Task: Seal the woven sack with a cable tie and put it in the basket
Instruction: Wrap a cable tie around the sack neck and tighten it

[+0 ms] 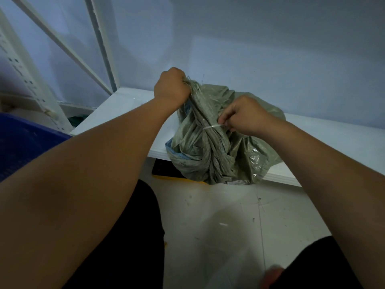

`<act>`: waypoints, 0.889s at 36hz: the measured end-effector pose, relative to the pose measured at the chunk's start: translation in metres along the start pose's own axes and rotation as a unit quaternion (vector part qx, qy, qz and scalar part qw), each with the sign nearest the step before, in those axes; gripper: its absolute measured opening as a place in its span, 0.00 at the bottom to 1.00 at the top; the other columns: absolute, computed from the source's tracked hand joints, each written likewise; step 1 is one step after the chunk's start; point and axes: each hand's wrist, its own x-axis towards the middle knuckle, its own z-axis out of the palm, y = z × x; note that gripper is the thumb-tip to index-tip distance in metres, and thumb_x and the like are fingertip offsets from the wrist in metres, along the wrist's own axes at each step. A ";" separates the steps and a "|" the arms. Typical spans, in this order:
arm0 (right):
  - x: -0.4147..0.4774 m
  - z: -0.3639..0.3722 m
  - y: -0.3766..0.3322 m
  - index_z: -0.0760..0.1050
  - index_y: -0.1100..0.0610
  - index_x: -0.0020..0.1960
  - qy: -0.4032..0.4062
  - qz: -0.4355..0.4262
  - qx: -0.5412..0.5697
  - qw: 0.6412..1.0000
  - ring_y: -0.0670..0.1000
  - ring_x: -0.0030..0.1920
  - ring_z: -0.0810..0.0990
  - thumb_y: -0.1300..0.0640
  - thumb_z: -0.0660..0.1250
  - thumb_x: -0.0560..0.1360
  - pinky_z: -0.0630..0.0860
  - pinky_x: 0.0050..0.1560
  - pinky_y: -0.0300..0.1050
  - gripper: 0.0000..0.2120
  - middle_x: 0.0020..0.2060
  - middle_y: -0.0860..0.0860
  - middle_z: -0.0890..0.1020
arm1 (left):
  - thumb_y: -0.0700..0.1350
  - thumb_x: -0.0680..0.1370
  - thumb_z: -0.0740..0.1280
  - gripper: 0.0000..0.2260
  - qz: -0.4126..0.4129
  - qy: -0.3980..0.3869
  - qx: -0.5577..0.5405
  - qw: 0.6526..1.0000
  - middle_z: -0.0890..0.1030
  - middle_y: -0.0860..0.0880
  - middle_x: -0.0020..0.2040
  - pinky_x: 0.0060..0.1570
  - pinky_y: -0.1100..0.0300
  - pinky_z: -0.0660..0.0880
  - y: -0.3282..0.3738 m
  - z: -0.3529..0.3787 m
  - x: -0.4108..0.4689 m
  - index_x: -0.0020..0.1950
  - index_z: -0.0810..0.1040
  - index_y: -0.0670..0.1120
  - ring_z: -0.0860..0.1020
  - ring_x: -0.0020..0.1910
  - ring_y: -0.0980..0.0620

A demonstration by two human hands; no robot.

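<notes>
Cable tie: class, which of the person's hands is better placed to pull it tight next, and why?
The right hand. Its fingers already pinch the cable tie where it wraps the woven sack. The left hand is busy gripping the gathered top of the sack, holding the neck taut.

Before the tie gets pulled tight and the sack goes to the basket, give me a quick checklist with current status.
1. Left hand grips the gathered top of the woven sack: ok.
2. Cable tie sits across the bunched neck: ok.
3. Right hand fingers pinch the tie's end: ok.
4. Tie threaded through its head and cinched: cannot tell.
5. Sack fully supported: not ok, it overhangs the white shelf edge.
6. Blue basket within reach at left: ok, contents cannot tell.
</notes>
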 end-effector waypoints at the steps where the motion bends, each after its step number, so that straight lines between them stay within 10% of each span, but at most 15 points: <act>1: 0.000 0.000 0.000 0.87 0.55 0.44 0.001 -0.001 -0.001 1.000 0.41 0.36 0.79 0.70 0.70 0.73 0.82 0.54 0.49 0.12 0.35 0.44 0.83 | 0.35 0.71 0.60 0.06 -0.018 0.005 -0.017 1.000 0.73 0.48 0.32 0.34 0.58 0.70 0.002 -0.001 0.000 0.36 0.74 0.42 0.73 0.32 0.50; 6: -0.001 0.000 -0.002 0.87 0.53 0.43 0.011 -0.003 -0.022 1.000 0.41 0.38 0.81 0.70 0.69 0.73 0.80 0.54 0.45 0.14 0.37 0.45 0.83 | 0.38 0.77 0.61 0.08 -0.202 0.036 -0.210 0.956 0.82 0.44 0.44 0.36 0.60 0.72 -0.003 -0.005 0.000 0.38 0.73 0.45 0.81 0.42 0.46; 9: 0.001 -0.001 0.000 0.85 0.49 0.40 0.032 -0.005 -0.049 0.998 0.50 0.47 0.83 0.70 0.68 0.72 0.80 0.55 0.45 0.16 0.40 0.49 0.84 | 0.42 0.81 0.60 0.12 -0.296 0.054 -0.336 0.893 0.78 0.40 0.66 0.45 0.59 0.74 -0.005 -0.013 0.003 0.62 0.78 0.43 0.79 0.63 0.42; 16: 0.002 -0.001 0.000 0.87 0.56 0.47 0.066 0.020 -0.013 0.998 0.47 0.46 0.79 0.70 0.66 0.73 0.74 0.51 0.39 0.14 0.41 0.51 0.83 | 0.38 0.71 0.64 0.13 -0.041 0.117 -0.234 0.964 0.81 0.48 0.51 0.50 0.58 0.77 0.016 -0.013 -0.002 0.54 0.79 0.46 0.79 0.50 0.51; 23: 0.004 -0.002 -0.006 0.85 0.55 0.50 0.112 0.022 -0.051 0.992 0.51 0.47 0.78 0.69 0.65 0.73 0.68 0.47 0.36 0.14 0.46 0.53 0.81 | 0.43 0.77 0.68 0.10 0.081 -0.299 -0.068 0.948 0.81 0.45 0.30 0.20 0.67 0.68 0.068 -0.024 -0.027 0.38 0.80 0.40 0.75 0.19 0.54; 32: 0.004 -0.005 0.000 0.79 0.52 0.38 0.146 0.047 0.045 0.987 0.57 0.45 0.84 0.67 0.69 0.71 0.82 0.51 0.55 0.10 0.38 0.51 0.82 | 0.56 0.82 0.63 0.20 -0.012 -0.379 -0.041 0.924 0.82 0.45 0.32 0.34 0.54 0.83 0.073 -0.002 -0.033 0.38 0.78 0.43 0.81 0.28 0.48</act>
